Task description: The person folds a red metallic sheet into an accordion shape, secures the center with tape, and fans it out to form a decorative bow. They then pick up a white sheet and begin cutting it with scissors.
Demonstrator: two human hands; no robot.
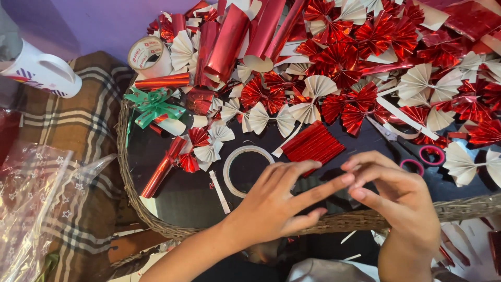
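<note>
1. Two hands meet low in the view. The left hand (pixel 274 206) stretches its fingers toward the right hand (pixel 396 201), whose fingertips pinch together where they touch; whether either one grips anything I cannot tell, as nothing shows between the fingers.
2. Both hover over the near rim of one wicker tray (pixel 136 196) with a dark bottom.
3. In the tray, just beyond the left hand, lies one clear tape ring (pixel 245 169), and beside it one pleated red foil strip (pixel 313 143).
4. One pair of scissors (pixel 412 151) with pink handles lies near the right hand.
5. One green ribbon bow (pixel 153 106) sits at the tray's left edge.
6. Farther off: one roll of white tape (pixel 147 56), several red foil rolls (pixel 229 42), and too many red and white paper fans (pixel 339 62) to count.
</note>
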